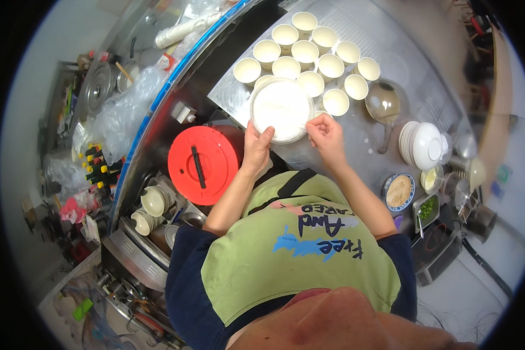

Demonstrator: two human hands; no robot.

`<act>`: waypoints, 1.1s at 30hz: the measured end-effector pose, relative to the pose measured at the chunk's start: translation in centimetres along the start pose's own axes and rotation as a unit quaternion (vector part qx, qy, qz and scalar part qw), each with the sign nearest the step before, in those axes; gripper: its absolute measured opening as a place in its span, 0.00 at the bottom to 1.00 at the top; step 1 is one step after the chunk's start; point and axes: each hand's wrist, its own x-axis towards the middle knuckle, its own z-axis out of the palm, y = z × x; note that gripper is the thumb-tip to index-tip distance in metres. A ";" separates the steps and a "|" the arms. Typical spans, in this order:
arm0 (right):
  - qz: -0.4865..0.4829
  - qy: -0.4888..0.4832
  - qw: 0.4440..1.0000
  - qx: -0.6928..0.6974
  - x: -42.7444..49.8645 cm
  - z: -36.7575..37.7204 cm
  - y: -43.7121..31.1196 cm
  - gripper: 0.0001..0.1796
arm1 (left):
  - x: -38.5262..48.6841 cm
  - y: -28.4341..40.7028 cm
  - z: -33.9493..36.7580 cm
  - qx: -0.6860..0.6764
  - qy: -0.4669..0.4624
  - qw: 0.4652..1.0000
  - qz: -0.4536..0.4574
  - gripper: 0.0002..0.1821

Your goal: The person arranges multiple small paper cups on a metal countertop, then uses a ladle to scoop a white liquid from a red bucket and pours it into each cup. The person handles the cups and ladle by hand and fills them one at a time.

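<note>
My left hand (258,146) holds a round white plastic piece with a clear rim (282,109), its thumb on the near edge. Glare hides whether this is a tub or stacked lids. At the right edge of it, the fingertips of my right hand (327,134) are pinched together on the rim. The piece is above the near side of a metal worktop (354,131). Just beyond it stand several cream paper cups (305,52), upright in rows with their mouths up. The piece partly covers the nearest cups.
Left of my arm is a red round lid with a black handle (203,166). White bowls (153,201) are stacked below it. To the right are a metal ladle (385,103), stacked white dishes (424,144), a patterned bowl of powder (399,191) and chopped greens (428,208).
</note>
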 end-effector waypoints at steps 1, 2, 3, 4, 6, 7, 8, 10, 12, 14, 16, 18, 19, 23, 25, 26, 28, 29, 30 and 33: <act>-0.001 0.010 1.000 0.005 -0.1 -0.5 -0.2 0.04 | 0.1 -0.2 0.0 0.000 -0.002 1.000 -0.001 0.40; -0.002 0.019 1.000 0.010 -0.3 -1.1 -0.3 0.04 | 0.2 -0.4 -0.1 0.001 -0.004 1.000 -0.002 0.40; -0.003 0.030 0.999 0.015 -0.5 -1.6 -0.4 0.04 | 0.2 -0.5 -0.2 0.001 -0.007 1.000 -0.005 0.40; 0.005 0.030 0.999 0.024 -0.6 -2.0 -0.4 0.04 | 0.2 -0.6 -0.3 0.001 -0.011 1.000 -0.008 0.40; 0.018 0.030 0.999 0.042 -0.6 -2.8 0.1 0.04 | 0.2 -0.9 -0.3 0.001 -0.019 1.000 -0.015 0.39; 0.028 0.029 0.997 0.060 -0.6 -3.0 0.3 0.04 | 0.3 -0.9 -0.2 -0.003 -0.022 1.000 -0.020 0.38; 0.038 0.028 0.996 0.078 -0.7 -3.1 0.6 0.04 | 0.2 -1.0 0.0 -0.006 -0.026 0.999 -0.025 0.38; 0.050 0.027 0.993 0.102 -0.8 -3.3 0.8 0.04 | 0.0 -1.3 0.0 -0.010 -0.028 0.999 -0.036 0.37; 0.052 0.031 0.992 0.114 -1.1 -3.7 0.8 0.04 | -0.1 -1.6 0.1 -0.011 -0.026 0.998 -0.049 0.36; 0.042 0.035 0.991 0.122 -1.3 -4.3 0.7 0.05 | -0.3 -1.6 0.2 -0.023 -0.018 0.998 -0.064 0.35; 0.029 0.045 0.991 0.120 -1.6 -5.0 0.4 0.05 | -0.5 -1.5 0.2 -0.029 -0.012 0.997 -0.072 0.35; 0.011 0.057 0.992 0.109 -2.0 -5.9 -0.1 0.05 | -0.6 -1.3 -0.6 -0.026 -0.007 0.997 -0.071 0.34; 0.003 0.068 0.993 0.099 -2.2 -6.4 -0.1 0.04 | -0.7 -1.2 -1.0 -0.019 -0.003 0.998 -0.067 0.34; -0.028 0.105 0.994 0.014 -2.7 -8.1 1.1 0.03 | -1.3 -0.5 -2.3 0.020 0.027 0.998 -0.048 0.34; -0.092 0.118 0.981 -0.126 -2.6 -8.7 3.1 0.03 | -1.6 -0.2 -2.8 0.053 0.041 0.997 -0.049 0.35; -0.145 0.125 0.954 -0.232 -2.4 -8.6 4.5 0.03 | -1.8 -0.1 -2.8 0.059 0.040 0.996 -0.053 0.36; -0.276 0.077 0.857 -0.429 -1.8 -8.5 5.9 0.04 | -2.2 0.0 -2.8 0.057 0.041 0.996 -0.050 0.37; -0.348 0.025 0.784 -0.513 -1.5 -8.5 6.3 0.05 | -2.4 -0.1 -2.8 0.055 0.038 0.997 -0.049 0.38; -0.410 -0.028 0.695 -0.590 -1.3 -8.5 6.3 0.06 | -2.5 -0.3 -3.0 0.052 0.035 0.997 -0.050 0.38; -0.440 0.019 0.685 -0.581 -2.8 -6.9 3.3 0.08 | -2.8 -0.4 -2.7 0.059 0.032 0.997 -0.039 0.37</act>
